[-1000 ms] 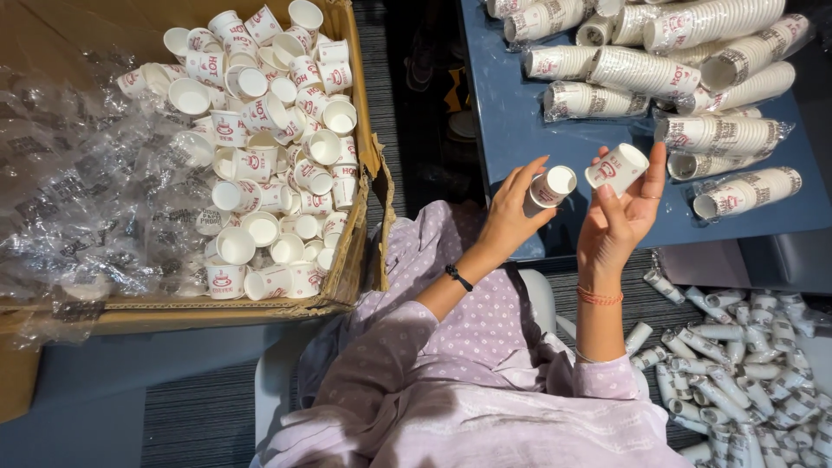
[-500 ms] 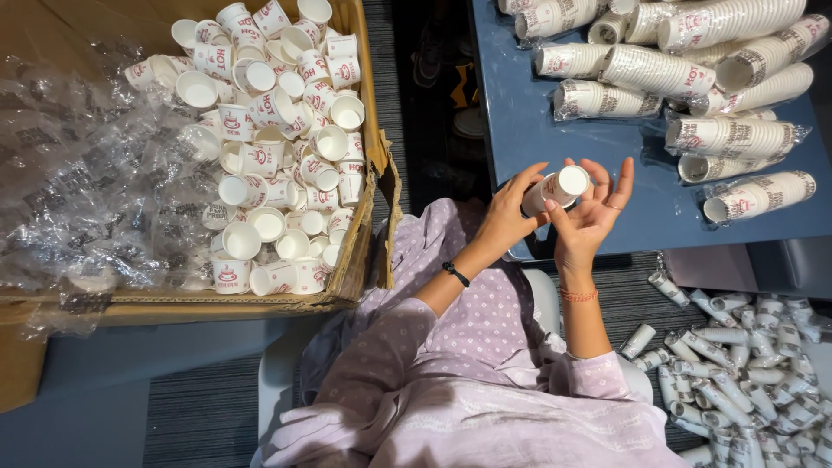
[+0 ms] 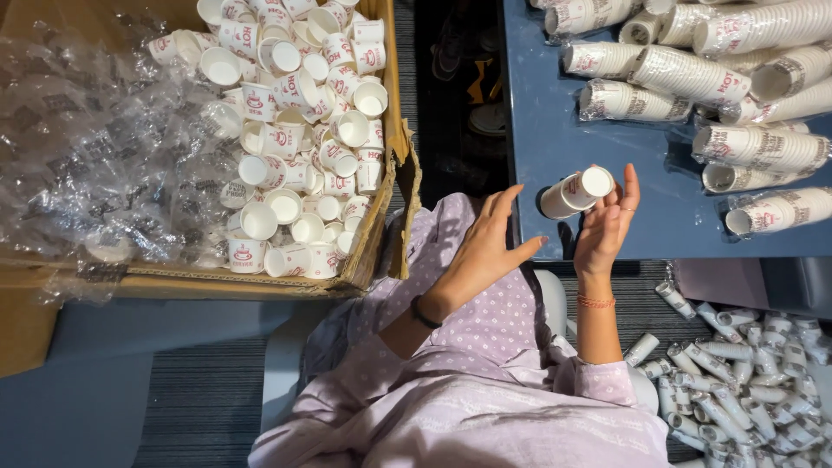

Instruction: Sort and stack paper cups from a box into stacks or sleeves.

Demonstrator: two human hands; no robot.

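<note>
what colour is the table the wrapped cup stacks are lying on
Dark blue. The table shows in the head view, with the wrapped cup stacks lying across it.

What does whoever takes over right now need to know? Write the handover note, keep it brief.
Right hand: holds a short stack of cups at its fingertips, over the blue table edge.
Left hand: open beside it, holding nothing.
Cardboard box at left: loose cups and crumpled plastic wrap.
Done: wrapped stacks lie on the table; a floor pile at right.
Left: many loose cups in the box, unstacked.
</note>
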